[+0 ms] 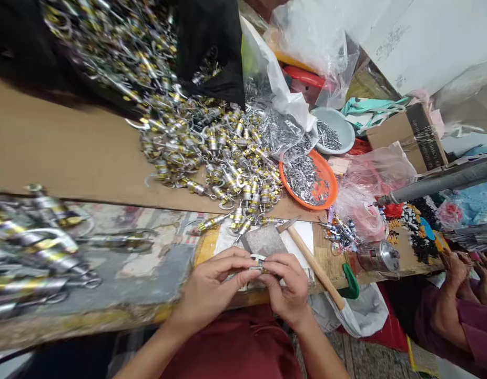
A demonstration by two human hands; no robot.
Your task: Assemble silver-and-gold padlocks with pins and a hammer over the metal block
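My left hand [214, 287] and my right hand [286, 287] meet at the near edge of the workbench, both pinched on one small silver metal clasp [258, 261] held between their fingertips. Just beyond them lies a grey stone block [265, 241] on white paper. A wooden-handled hammer [312, 261] lies slanted to the right of my right hand. A large heap of silver and gold metal clasps [212, 145] covers the brown cardboard [62, 152] farther back.
An orange plate [329, 184] of small silver parts and a pale bowl [340, 129] sit at the back right among plastic bags. More clasps [26, 247] lie blurred at left. A metal tin [379, 256] stands right; another person's hands [460, 268] work at the far right.
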